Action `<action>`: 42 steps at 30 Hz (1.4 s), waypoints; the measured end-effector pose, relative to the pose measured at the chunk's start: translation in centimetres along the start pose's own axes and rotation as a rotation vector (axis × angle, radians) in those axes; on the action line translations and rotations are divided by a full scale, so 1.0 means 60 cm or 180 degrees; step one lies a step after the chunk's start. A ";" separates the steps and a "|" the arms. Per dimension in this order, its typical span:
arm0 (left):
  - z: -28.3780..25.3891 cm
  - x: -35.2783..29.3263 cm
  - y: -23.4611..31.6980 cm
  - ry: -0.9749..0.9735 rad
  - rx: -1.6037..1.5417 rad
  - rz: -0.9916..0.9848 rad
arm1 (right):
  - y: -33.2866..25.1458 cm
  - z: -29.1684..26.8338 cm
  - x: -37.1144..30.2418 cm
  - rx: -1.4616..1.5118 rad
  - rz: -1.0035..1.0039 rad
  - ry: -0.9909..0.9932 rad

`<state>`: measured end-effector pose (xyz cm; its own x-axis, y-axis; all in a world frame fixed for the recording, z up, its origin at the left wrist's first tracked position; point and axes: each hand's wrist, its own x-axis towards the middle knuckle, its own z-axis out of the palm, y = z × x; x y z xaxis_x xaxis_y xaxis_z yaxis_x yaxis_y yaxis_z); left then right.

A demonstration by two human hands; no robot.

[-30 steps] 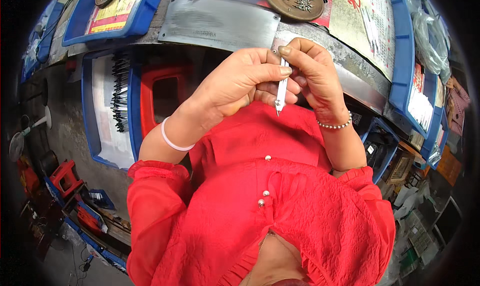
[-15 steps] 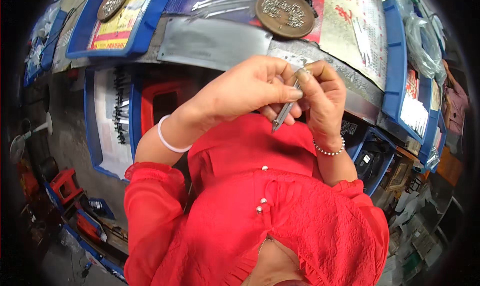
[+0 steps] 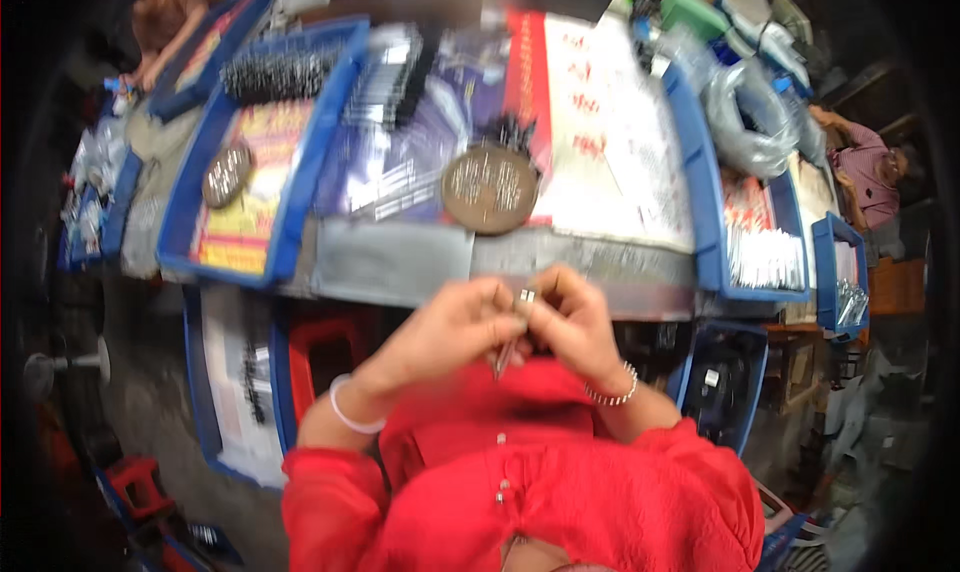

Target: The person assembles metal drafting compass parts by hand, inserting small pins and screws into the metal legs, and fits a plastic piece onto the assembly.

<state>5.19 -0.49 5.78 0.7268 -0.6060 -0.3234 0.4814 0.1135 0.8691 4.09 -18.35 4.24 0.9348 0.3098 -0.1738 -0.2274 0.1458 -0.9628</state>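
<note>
Both hands meet in front of my red top at the near edge of the bench. A slim silver metal, pen-shaped piece [image 3: 506, 356] points down out of them. My left hand [image 3: 450, 328] is closed, its thumb and fingers pinching the piece. Against its upper end press the thumb and fingertips of my right hand [image 3: 572, 324], which is closed too. Motion blurs the contact between the fingers. Just beyond lies a flat grey metal plate [image 3: 390, 263], and behind it a round brown dish [image 3: 490, 221] holding many tiny silver parts.
A blue tray [image 3: 283, 242] with dark rods and a small dish [image 3: 228, 175] stands left. Right, another blue tray [image 3: 703, 187] holds thin silver pieces. Printed sheets [image 3: 625, 182] cover the bench. Below are a red stool [image 3: 305, 372] and blue bins. Other people sit at far left and right.
The view has tilted up, so more of the bench shows and my hands appear lower. Both hands still grip the metal piece, close together.
</note>
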 end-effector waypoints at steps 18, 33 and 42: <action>0.008 -0.002 -0.015 -0.0354 0.0363 0.0590 | 0.003 0.015 -0.001 -0.0118 -0.0575 0.0586; 0.001 -0.012 -0.045 0.0163 0.0033 0.0473 | 0.003 0.019 0.021 -0.0346 -0.0429 -0.0100; 0.001 -0.006 -0.071 0.0057 -0.0076 0.0471 | 0.045 0.003 0.001 -0.0234 -0.0500 0.0151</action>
<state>2.84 -0.81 2.21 0.7991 -0.5672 -0.1993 0.3798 0.2194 0.8987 3.50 -17.78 1.68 0.9695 0.2437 -0.0280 -0.0586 0.1194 -0.9911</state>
